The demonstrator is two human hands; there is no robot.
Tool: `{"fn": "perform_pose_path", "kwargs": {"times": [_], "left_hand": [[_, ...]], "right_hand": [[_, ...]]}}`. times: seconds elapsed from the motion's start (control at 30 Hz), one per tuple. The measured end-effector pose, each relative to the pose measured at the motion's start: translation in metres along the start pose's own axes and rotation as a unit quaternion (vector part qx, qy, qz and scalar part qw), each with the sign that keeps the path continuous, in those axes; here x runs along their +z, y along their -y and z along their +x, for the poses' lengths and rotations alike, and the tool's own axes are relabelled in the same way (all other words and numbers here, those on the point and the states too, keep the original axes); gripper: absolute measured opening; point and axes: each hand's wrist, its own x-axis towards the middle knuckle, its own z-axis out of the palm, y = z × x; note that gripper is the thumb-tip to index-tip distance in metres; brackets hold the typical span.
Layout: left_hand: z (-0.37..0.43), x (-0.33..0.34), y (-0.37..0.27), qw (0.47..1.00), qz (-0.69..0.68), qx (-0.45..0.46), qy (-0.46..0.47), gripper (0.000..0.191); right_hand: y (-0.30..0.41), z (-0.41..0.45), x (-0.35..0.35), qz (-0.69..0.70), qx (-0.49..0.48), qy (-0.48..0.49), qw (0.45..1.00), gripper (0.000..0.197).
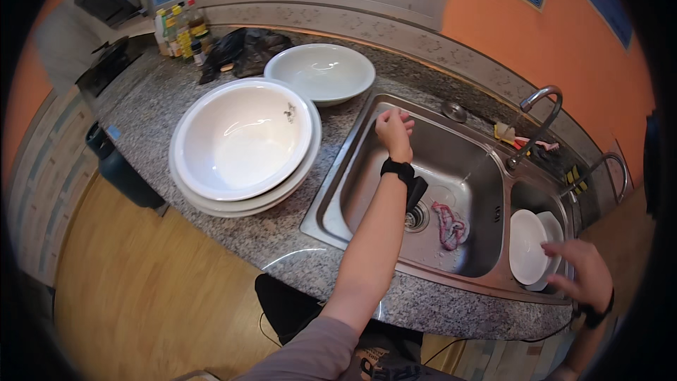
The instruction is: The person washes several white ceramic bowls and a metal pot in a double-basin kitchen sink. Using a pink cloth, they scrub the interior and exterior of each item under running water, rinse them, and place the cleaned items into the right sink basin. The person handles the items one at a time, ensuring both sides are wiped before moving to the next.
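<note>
Over the left rim of the large steel sink basin [365, 190] is my left hand [394, 126], its fingers loosely curled and nothing visible in them. On the basin floor, beside the drain [417, 218], lies a wet, crumpled red-and-white cloth [450, 226]. My right hand [584, 272] is at the smaller basin [529, 190] with thumb and fingers apart. Its fingertips overlap two white bowls [528, 247] standing tilted in that basin; whether they touch is unclear. Water runs in a thin stream from the curved faucet [552, 111] into the large basin.
Large white basins [243, 140] are stacked on the granite counter [285, 238] left of the sink, near another wide bowl [320, 71]. Behind are a black plastic bag [248, 50] and several bottles [182, 32]. A second faucet [613, 161] and a sponge [505, 132] are at right.
</note>
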Motion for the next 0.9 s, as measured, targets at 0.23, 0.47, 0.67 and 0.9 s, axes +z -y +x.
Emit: {"fn": "perform_pose_path", "kwargs": {"times": [0.23,0.47,0.67,0.9], "left_hand": [[-0.019,0.023,-0.051,0.998,0.017,0.043,0.041,0.016],[-0.07,0.039,-0.15,0.87,0.384,0.17,0.26,0.01],[-0.081,-0.033,-0.302,0.559,0.744,0.35,0.108,0.022],[-0.071,-0.175,-0.366,0.366,0.894,0.249,-0.072,0.059]], "right_hand": [[0.062,-0.031,-0.007,-0.04,-0.089,-0.038,0.994,0.04],[0.061,0.075,0.019,0.478,-0.026,-0.077,0.874,0.015],[0.082,0.188,0.064,0.649,-0.038,0.078,0.756,0.028],[0.161,0.26,0.118,0.621,-0.026,0.163,0.766,0.032]]}}
